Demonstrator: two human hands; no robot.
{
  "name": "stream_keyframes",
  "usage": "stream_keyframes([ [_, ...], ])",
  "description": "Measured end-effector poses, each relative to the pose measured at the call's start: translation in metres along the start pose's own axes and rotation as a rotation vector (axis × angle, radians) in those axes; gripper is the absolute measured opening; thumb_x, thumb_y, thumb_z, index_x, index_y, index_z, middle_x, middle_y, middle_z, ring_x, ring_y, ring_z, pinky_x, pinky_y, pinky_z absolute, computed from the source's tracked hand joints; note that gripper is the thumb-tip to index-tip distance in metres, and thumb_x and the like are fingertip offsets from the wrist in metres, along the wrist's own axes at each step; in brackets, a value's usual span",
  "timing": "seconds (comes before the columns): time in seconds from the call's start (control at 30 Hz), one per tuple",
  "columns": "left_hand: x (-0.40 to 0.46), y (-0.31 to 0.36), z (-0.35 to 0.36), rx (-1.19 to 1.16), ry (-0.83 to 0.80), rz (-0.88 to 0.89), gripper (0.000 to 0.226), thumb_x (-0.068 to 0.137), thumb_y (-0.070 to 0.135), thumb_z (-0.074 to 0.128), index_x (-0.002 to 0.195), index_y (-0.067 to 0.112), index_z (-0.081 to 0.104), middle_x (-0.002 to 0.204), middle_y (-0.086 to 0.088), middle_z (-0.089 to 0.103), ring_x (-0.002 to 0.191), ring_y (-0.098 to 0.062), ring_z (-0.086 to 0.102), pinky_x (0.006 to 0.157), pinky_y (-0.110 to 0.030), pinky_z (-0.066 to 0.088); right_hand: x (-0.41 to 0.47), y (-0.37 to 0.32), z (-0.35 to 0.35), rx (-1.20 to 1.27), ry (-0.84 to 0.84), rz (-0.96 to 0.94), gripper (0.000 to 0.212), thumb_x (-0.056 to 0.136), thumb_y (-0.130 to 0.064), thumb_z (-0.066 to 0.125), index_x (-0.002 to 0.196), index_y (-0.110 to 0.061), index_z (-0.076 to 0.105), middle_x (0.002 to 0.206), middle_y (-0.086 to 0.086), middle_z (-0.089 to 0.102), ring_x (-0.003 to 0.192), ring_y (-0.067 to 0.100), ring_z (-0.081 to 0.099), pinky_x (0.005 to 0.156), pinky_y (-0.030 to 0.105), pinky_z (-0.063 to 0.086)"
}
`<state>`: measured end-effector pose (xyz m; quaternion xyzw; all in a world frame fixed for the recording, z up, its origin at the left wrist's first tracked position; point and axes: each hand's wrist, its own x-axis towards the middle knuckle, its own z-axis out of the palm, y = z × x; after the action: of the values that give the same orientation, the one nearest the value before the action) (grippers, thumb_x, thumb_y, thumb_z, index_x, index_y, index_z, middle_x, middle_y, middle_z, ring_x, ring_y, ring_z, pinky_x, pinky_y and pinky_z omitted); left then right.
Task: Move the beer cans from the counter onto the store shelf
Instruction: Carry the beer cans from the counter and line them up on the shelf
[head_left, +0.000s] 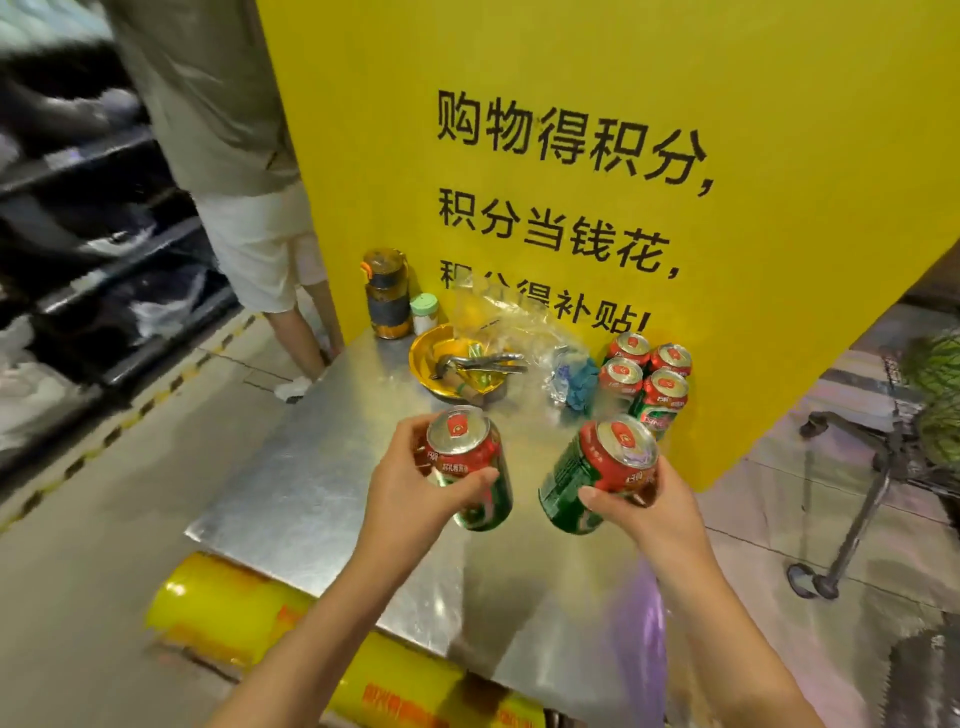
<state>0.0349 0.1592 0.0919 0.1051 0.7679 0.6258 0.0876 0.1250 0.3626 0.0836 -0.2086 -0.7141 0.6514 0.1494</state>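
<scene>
The person holds one beer can in each hand above the metal counter (311, 483). The left can (470, 467) sits in the left hand (415, 488), fingers curled behind it and the thumb pressed across its front; the can is close to upright, its top tipped slightly toward the camera. The right can (597, 475) is gripped by the right hand (649, 499) near its top rim, thumb across the front, and leans with its base toward the left. The two cans are near each other but apart.

Four more cans (647, 379) stand in a tight cluster on the counter against the yellow wall (571, 78), beyond the right hand. To their left lie crumpled clear plastic (519, 322) and a gold bowl (457, 364) with metal tools in it. A bottle (387, 293) stands at the wall. Dark shelves (88, 208) run along the left, blurred.
</scene>
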Motion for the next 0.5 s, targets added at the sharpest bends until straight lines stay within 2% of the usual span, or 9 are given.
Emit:
stream_keyframes([
  [0.07, -0.026, 0.010, -0.038, -0.057, 0.101, -0.010, 0.056, 0.064, 0.020, 0.083, 0.111, 0.027, 0.053, 0.106, 0.012, 0.063, 0.097, -0.004, 0.060, 0.078, -0.020, 0.049, -0.014, -0.020, 0.028, 0.045, -0.093, -0.049, 0.081, 0.044, -0.025, 0.090, 0.117, -0.027, 0.056, 0.108, -0.006, 0.068, 0.102, 0.010, 0.062, 0.080, 0.024, 0.050],
  [0.13, -0.046, 0.017, -0.073, -0.137, 0.208, -0.023, 0.053, 0.063, 0.019, 0.082, 0.107, 0.029, 0.055, 0.104, 0.009, 0.065, 0.094, -0.004, 0.062, 0.077, -0.022, 0.050, -0.026, -0.036, 0.058, 0.082, -0.162, -0.089, 0.069, 0.043, -0.031, 0.085, 0.108, -0.033, 0.060, 0.101, -0.010, 0.070, 0.098, 0.008, 0.064, 0.074, 0.018, 0.051],
  [0.23, -0.076, 0.026, -0.138, -0.207, 0.367, -0.025, 0.057, 0.055, 0.027, 0.086, 0.102, 0.031, 0.057, 0.099, 0.007, 0.068, 0.088, -0.004, 0.065, 0.071, -0.021, 0.049, -0.048, -0.059, 0.117, 0.128, -0.313, -0.137, 0.058, 0.045, -0.033, 0.081, 0.100, -0.042, 0.065, 0.101, -0.012, 0.071, 0.097, 0.007, 0.065, 0.078, 0.024, 0.053],
  [0.27, -0.085, 0.028, -0.162, -0.215, 0.416, -0.019, 0.062, 0.047, 0.035, 0.086, 0.102, 0.031, 0.058, 0.097, 0.007, 0.069, 0.087, -0.004, 0.066, 0.071, -0.021, 0.049, -0.054, -0.066, 0.139, 0.134, -0.364, -0.152, 0.059, 0.046, -0.034, 0.080, 0.103, -0.037, 0.065, 0.102, -0.009, 0.071, 0.097, 0.009, 0.066, 0.081, 0.027, 0.054],
  [0.33, -0.101, 0.029, -0.210, -0.217, 0.511, -0.010, 0.066, 0.040, 0.043, 0.081, 0.101, 0.034, 0.058, 0.095, 0.011, 0.068, 0.083, 0.003, 0.065, 0.071, -0.021, 0.047, -0.067, -0.079, 0.184, 0.157, -0.457, -0.165, 0.063, 0.044, -0.038, 0.076, 0.104, -0.026, 0.062, 0.098, -0.008, 0.072, 0.094, 0.008, 0.067, 0.075, 0.021, 0.054],
  [0.4, -0.118, 0.029, -0.259, -0.200, 0.584, 0.009, 0.069, 0.040, 0.045, 0.080, 0.104, 0.034, 0.058, 0.097, 0.012, 0.068, 0.085, 0.005, 0.064, 0.071, -0.019, 0.047, -0.079, -0.090, 0.231, 0.177, -0.553, -0.182, 0.062, 0.044, -0.037, 0.074, 0.103, -0.022, 0.061, 0.094, -0.009, 0.073, 0.087, 0.005, 0.068, 0.068, 0.015, 0.051],
  [0.5, -0.145, 0.025, -0.329, -0.159, 0.668, 0.034, 0.061, 0.046, 0.038, 0.080, 0.103, 0.033, 0.059, 0.098, 0.010, 0.069, 0.085, 0.005, 0.063, 0.065, -0.012, 0.047, -0.099, -0.106, 0.307, 0.175, -0.688, -0.204, 0.069, 0.047, -0.036, 0.075, 0.111, -0.015, 0.061, 0.100, 0.003, 0.072, 0.092, 0.013, 0.068, 0.070, 0.019, 0.052],
])
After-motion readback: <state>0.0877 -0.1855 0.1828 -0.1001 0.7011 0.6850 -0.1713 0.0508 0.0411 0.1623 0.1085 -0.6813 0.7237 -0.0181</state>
